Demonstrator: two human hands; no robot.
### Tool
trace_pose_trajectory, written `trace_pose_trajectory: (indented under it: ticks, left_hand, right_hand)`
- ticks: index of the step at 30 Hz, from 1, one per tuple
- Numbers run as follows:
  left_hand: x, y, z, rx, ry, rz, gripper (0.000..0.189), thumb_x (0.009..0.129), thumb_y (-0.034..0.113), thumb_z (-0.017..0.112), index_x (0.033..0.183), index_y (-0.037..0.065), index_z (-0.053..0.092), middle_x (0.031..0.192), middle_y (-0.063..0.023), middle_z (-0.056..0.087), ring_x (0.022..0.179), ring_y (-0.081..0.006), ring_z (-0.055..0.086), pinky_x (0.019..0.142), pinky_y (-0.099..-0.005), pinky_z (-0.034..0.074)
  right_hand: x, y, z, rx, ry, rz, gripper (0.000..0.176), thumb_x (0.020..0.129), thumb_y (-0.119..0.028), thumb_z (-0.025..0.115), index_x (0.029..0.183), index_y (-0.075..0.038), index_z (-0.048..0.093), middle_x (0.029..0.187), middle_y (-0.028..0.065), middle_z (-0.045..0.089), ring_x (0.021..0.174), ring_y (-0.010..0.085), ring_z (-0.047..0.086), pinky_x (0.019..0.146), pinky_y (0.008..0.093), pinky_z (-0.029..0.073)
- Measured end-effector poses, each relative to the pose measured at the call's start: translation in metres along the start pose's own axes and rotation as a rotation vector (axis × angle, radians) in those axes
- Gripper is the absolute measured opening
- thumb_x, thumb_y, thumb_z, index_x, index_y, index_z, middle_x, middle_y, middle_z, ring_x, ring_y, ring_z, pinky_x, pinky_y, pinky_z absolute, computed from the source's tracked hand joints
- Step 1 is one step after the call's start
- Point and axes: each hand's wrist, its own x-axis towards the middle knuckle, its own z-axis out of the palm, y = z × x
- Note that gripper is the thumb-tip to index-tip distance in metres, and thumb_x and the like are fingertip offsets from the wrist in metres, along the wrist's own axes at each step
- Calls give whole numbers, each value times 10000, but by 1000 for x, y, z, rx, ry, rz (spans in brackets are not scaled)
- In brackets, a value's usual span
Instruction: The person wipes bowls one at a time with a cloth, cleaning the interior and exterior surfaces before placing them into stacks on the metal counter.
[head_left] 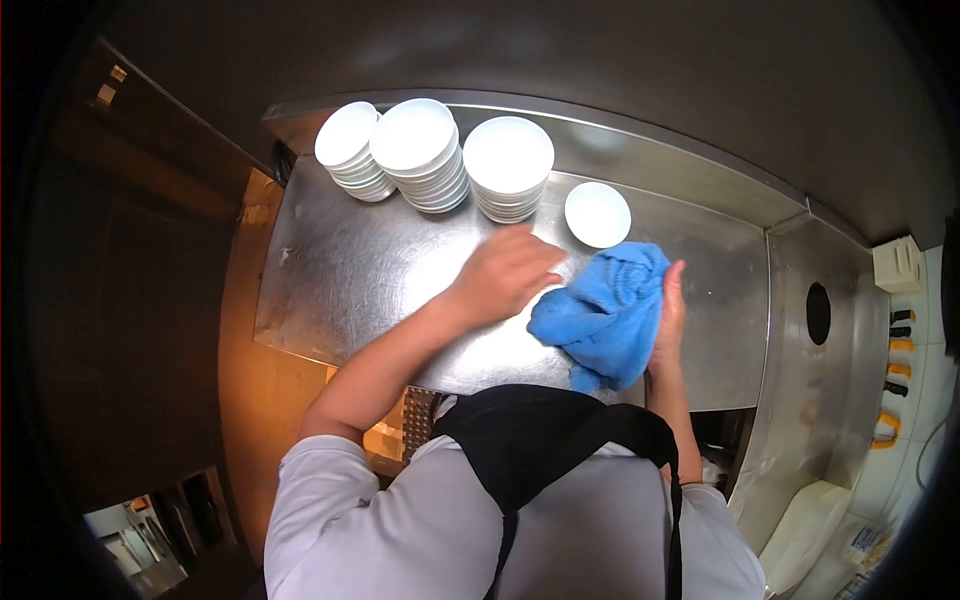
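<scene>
A bunched blue cloth [610, 310] is in my right hand [672, 315], whose palm and fingers press along its right side. Whether anything lies inside the folds is hidden. My left hand [508, 272] is just left of the cloth, fingers loosely bent and apart from the thumb, with nothing visible in it. Behind my hands, along the back of the steel counter [345, 285], stand a left stack of white bowls [348, 140], a middle stack [415, 145] and a right stack [508, 160]. One separate white bowl [598, 215] sits just beyond the cloth.
A raised steel ledge [620, 135] runs along the counter's back. On the right is a steel surface with a dark round hole [818, 314]. Several yellow-and-black handles [898, 345] line the tiled wall farther right. A perforated metal piece [418, 420] shows below the front edge.
</scene>
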Motion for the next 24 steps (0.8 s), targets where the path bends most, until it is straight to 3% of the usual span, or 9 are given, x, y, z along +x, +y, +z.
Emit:
trace_pose_trajectory:
  ticks: [4,7,10,13,16,20,22,23,24]
  left_hand:
    - [1,-23,80,-12,-24,-58,307,850,130,685,1139,29,665,1163,-138,661,1155,-313,589,1102,-539,353]
    - [14,-41,112,264,20,-46,259,856,138,646,1099,57,682,1079,-110,674,1134,-286,595,1154,-616,210]
    - [21,-47,113,271,-297,-134,209,851,140,615,1034,75,693,974,-72,664,1054,-254,619,1163,-658,120]
    - [27,-37,111,350,-430,-128,170,838,132,605,974,85,694,889,-49,640,984,-223,626,1170,-650,124]
    - [21,-41,119,305,-331,-90,174,856,129,598,990,87,701,918,-56,676,979,-219,638,1170,-636,140]
    - [17,-25,118,-147,-82,-322,183,907,129,571,1015,28,681,939,-96,709,915,-265,662,1145,-533,251]
    - [21,5,106,-388,-81,-613,196,930,125,552,1021,-5,666,938,-119,716,866,-258,677,1080,-457,379]
    - [24,24,106,-764,53,-801,202,933,123,543,1004,-29,654,883,-132,708,814,-192,668,895,-371,485]
    - [14,32,116,-711,54,-772,203,934,134,549,1007,-21,657,855,-151,704,789,-213,674,816,-372,491]
  right_hand:
    - [2,-14,-43,-222,83,-162,837,965,-705,240,1192,17,595,1090,86,647,991,177,609,927,327,488]
    - [-8,-29,-49,-250,215,-232,890,936,-746,195,1188,5,601,1046,59,640,962,164,582,908,312,475]
    - [-13,-37,-53,-260,274,-254,877,940,-741,201,1176,0,608,1015,52,641,927,160,584,874,307,486]
    - [-17,-32,-66,-279,257,-179,890,929,-754,222,1217,2,593,1074,65,638,997,164,577,936,314,459]
    - [-15,-21,-60,-276,210,-155,862,942,-738,251,1220,3,592,1090,67,641,1002,161,584,928,313,461]
    - [-8,-9,-63,-570,208,-222,719,1000,-637,323,1173,2,603,1051,58,650,914,150,603,821,304,486]
    - [-7,9,-36,-663,366,-416,442,1024,-386,478,1147,21,598,1043,84,657,882,173,618,781,315,490]
    - [-4,25,-37,-771,358,-493,387,1007,-318,530,1162,30,593,1058,122,667,904,219,639,807,337,496]
    - [-3,37,-18,-1069,318,-783,385,980,-286,561,1186,38,583,1074,169,665,940,290,645,834,362,495]
